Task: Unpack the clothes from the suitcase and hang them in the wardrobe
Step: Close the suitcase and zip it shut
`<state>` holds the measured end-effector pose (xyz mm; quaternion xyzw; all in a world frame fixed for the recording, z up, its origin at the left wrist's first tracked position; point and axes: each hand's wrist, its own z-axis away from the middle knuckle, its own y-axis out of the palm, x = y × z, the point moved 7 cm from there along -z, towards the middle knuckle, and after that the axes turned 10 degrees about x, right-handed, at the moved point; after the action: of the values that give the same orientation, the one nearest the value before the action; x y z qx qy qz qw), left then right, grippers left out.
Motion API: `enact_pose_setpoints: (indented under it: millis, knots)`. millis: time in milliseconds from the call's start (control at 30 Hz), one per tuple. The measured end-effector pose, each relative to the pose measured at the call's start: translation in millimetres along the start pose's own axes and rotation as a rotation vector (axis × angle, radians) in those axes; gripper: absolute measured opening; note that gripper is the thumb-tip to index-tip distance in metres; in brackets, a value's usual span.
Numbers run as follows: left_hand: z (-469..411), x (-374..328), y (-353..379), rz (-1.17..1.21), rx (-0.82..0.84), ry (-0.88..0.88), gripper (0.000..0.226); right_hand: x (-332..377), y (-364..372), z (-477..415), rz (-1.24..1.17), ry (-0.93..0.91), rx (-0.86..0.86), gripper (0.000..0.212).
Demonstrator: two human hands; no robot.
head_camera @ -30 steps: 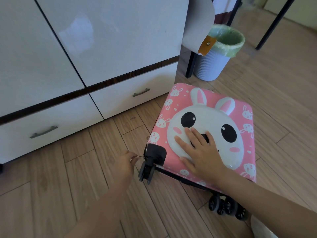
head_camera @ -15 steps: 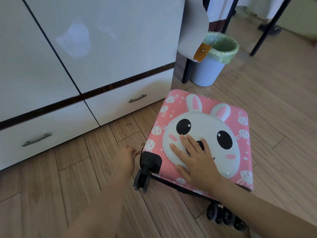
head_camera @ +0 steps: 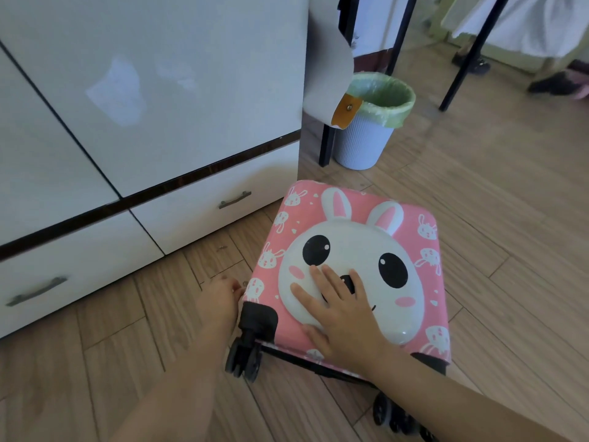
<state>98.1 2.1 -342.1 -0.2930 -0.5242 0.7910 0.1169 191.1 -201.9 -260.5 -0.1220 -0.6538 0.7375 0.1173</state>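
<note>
A pink suitcase (head_camera: 414, 250) with a white rabbit face lies flat and closed on the wooden floor, wheels toward me. My right hand (head_camera: 338, 311) rests flat on its lid, fingers spread over the rabbit's nose. My left hand (head_camera: 218, 298) is at the suitcase's left side by the near corner, fingers pinched on what looks like the zipper pull; the pull itself is too small to see. The white wardrobe (head_camera: 159, 90) stands to the left with doors shut and two drawers below. No clothes are visible.
A light blue bin (head_camera: 366, 141) with a green liner stands behind the suitcase beside a black frame leg (head_camera: 326, 145). A white hanging bag with a tan tab (head_camera: 345, 110) hangs above it. Black rack legs and shoes are far right.
My left hand has slid farther along the suitcase's left side, away from the wheel corner. My head has lifted, so the suitcase sits lower in view. The right hand stays on the lid.
</note>
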Motion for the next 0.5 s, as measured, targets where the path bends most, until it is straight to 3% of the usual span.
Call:
enact_pose_setpoints:
  millis: [133, 233, 400, 500]
  knots:
    - [-4, -3, 1, -0.015, 0.082, 0.004, 0.019, 1, -1, -1, 0.011, 0.0, 0.025, 0.06]
    - [-8, -4, -5, 0.11, 0.096, -0.05, 0.024, -1, 0, -2, 0.014, 0.004, 0.03, 0.06]
    - [-8, -24, -42, 0.243, -0.097, -0.045, 0.024, -4, -7, -3, -0.034, 0.016, 0.032, 0.062]
    - [-6, -62, -58, 0.222, -0.107, 0.043, 0.023, -22, -18, -12, -0.176, 0.095, -0.002, 0.054]
